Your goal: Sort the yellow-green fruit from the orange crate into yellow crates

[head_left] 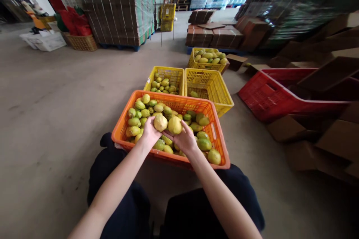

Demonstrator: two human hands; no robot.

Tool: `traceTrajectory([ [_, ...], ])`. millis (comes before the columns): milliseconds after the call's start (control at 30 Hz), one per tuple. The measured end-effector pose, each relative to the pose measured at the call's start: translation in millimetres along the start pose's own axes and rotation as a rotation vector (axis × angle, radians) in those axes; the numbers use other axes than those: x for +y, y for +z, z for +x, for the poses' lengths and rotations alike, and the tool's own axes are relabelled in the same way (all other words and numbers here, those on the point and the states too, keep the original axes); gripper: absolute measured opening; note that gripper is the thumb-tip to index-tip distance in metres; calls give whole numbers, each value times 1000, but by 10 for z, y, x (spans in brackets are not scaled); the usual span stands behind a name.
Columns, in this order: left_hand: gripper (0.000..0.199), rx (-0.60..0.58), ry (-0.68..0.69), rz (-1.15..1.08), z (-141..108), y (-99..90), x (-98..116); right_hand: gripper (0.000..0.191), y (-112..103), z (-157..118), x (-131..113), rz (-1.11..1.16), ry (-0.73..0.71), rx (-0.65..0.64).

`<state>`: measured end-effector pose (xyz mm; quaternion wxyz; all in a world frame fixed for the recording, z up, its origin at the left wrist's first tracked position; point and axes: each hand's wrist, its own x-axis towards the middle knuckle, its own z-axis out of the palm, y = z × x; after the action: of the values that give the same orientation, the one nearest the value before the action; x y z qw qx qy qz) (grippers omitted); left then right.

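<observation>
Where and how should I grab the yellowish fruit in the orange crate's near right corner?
Probably around its broad middle, coming from above: the corner fruit has an exposed, rounded top, and the orange crate walls it in on the right and near sides. Your right hand is nearer but holds another yellow fruit.

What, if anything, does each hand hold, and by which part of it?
The left hand holds a yellowish fruit by its lower left side; the right hand holds another yellowish fruit by its right side and underside.
</observation>
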<state>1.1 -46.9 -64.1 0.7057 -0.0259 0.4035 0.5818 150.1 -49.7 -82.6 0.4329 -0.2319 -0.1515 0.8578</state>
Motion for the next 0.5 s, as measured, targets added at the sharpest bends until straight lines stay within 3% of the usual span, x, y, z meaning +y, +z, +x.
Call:
traceTrajectory([
  [233, 19, -1, 42, -13, -30, -23, -43, 25, 37, -52, -11, -20, -32, 49],
  [367, 32, -116, 55, -30, -86, -32, -126, 18, 106, -77, 9, -6, -70, 113],
  [500, 26, -150, 118, -24, -186, 28, -176, 16, 137, -85, 65, 38, -93, 167],
])
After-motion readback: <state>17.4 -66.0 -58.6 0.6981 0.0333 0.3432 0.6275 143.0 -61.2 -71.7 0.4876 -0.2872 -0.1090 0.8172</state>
